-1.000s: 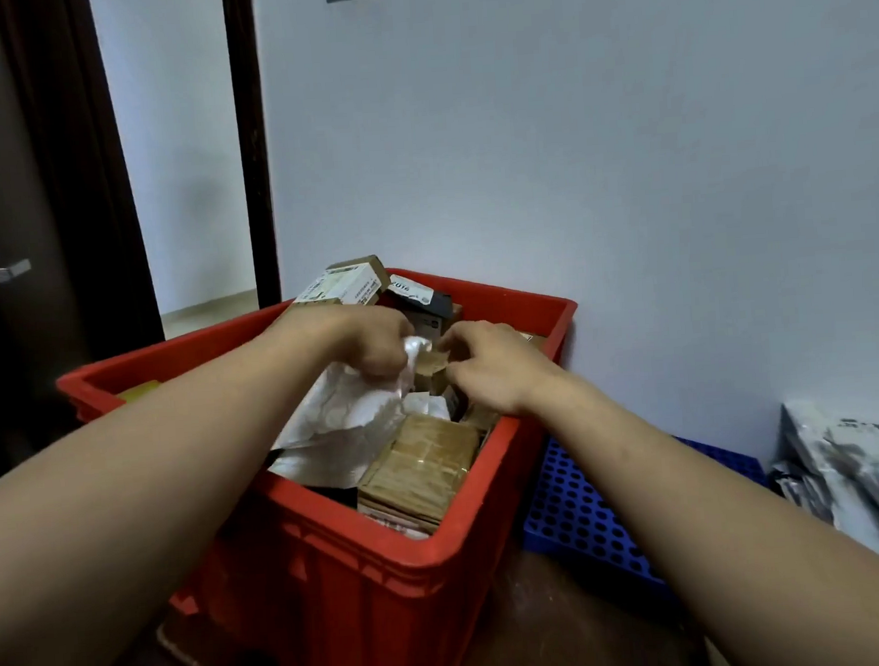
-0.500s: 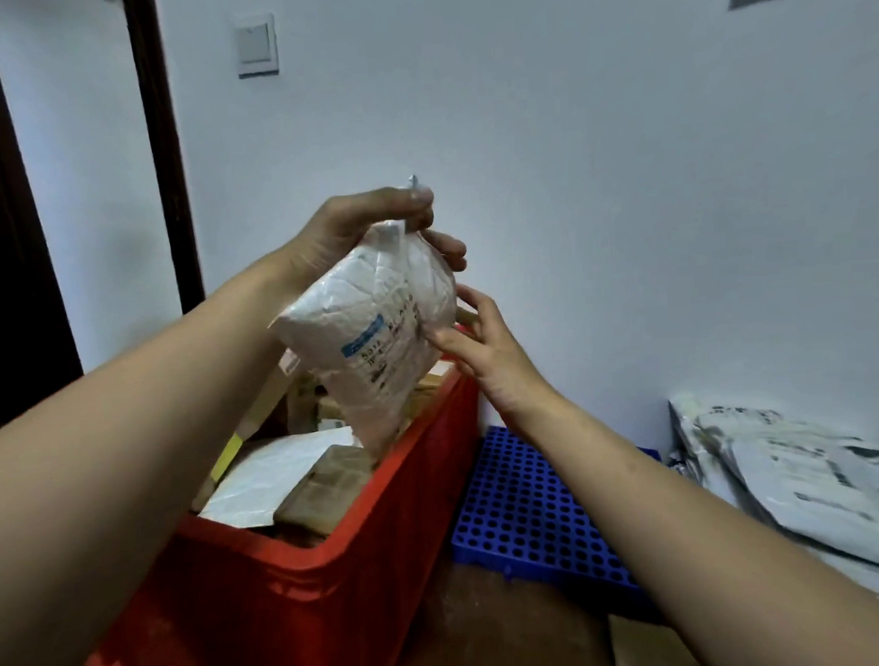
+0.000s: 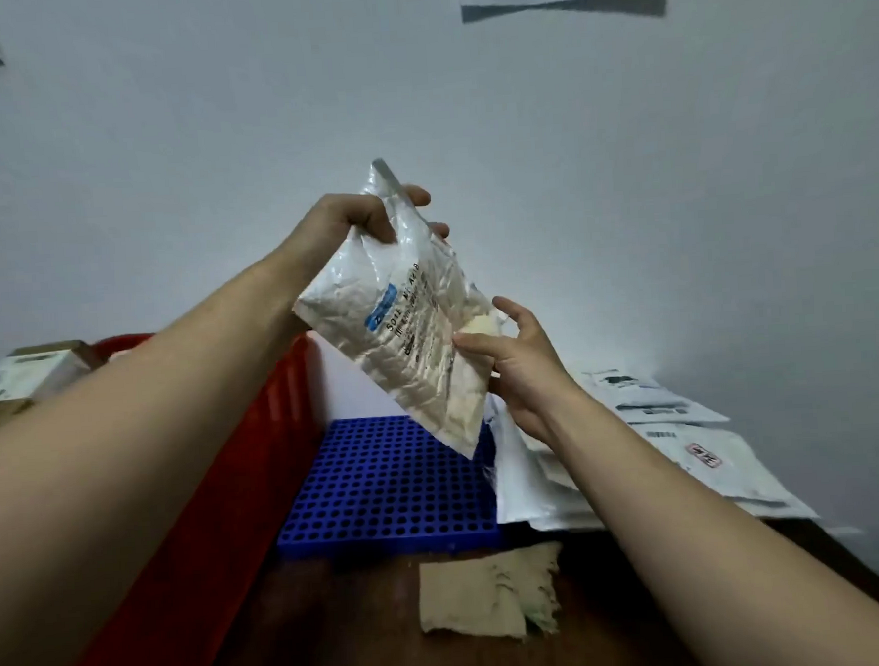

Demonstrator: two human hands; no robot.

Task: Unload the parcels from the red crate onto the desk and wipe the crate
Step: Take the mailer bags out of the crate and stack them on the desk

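White parcel (image 3: 406, 334) hangs pinched at its top corner by the left hand (image 3: 363, 219), right hand (image 3: 524, 366) spread against its lower edge, so a slackening pinch could drop it short of the counter (image 3: 342, 627).

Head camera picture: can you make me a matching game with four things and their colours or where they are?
Things:
1. bag
2. crate
3. mat
4. cloth

Matches:
A. blue, full of holes
B. white, held up by the left hand
C. red, at the left edge
D. tan, lying flat on the desk

Pairs: 1-B, 2-C, 3-A, 4-D
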